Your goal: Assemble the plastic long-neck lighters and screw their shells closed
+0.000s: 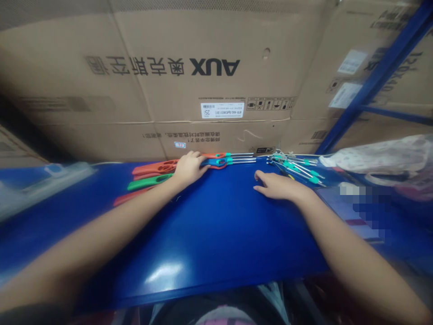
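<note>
My left hand [190,169] is over a row of long tools with coloured plastic handles, its fingers curled around them. An orange handle [152,168], a green handle [145,182] and a blue handle [213,161] show in the row; a red one is partly behind my forearm. Thin metal rods [243,160] with teal collars point right from the handles. My right hand [275,185] hovers with thumb and forefinger apart, nothing between them. Just beyond it lies a loose bundle of metal rods with teal pieces [297,167].
Blue sheeting covers the table [216,225]. A large cardboard box [162,99] stands along the back edge, with a blue metal frame [372,81] at right. A whitish plastic bag [379,155] lies back right, clear plastic packaging [43,185] at left, and a flat rectangular item [368,228] at right.
</note>
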The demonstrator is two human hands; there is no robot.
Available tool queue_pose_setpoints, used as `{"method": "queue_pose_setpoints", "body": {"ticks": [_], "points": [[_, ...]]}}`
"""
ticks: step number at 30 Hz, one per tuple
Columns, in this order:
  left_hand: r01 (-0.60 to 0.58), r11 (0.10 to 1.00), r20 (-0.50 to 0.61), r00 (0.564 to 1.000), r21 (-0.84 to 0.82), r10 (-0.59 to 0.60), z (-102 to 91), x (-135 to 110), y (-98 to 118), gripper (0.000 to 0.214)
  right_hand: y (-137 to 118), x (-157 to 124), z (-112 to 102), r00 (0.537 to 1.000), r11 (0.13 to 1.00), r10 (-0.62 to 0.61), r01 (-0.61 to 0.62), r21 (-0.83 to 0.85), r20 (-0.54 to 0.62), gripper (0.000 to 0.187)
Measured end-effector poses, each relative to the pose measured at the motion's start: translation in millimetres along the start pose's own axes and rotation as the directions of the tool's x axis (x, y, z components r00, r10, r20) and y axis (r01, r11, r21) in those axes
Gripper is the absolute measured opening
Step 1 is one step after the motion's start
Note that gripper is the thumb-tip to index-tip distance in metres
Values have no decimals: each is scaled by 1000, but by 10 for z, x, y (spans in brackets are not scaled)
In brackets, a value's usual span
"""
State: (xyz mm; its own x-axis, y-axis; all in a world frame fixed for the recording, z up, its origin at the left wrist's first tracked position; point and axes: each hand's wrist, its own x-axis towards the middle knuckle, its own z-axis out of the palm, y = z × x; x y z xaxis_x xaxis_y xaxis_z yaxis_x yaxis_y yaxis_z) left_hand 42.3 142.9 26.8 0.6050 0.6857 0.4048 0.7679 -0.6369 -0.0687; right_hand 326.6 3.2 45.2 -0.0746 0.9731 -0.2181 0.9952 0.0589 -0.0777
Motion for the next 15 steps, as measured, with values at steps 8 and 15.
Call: {"method": "queue_pose_setpoints", "body": {"ticks": [8, 15], "points": [[10, 1000, 6, 1000, 2, -10, -101, -67, 43, 34, 7, -5, -2, 1000, 1000, 0, 0, 4, 1, 30], [213, 974, 47, 975, 73, -217, -422, -305, -352, 30, -8, -10, -5, 1000, 1000, 1, -1, 3, 7, 30]]}}
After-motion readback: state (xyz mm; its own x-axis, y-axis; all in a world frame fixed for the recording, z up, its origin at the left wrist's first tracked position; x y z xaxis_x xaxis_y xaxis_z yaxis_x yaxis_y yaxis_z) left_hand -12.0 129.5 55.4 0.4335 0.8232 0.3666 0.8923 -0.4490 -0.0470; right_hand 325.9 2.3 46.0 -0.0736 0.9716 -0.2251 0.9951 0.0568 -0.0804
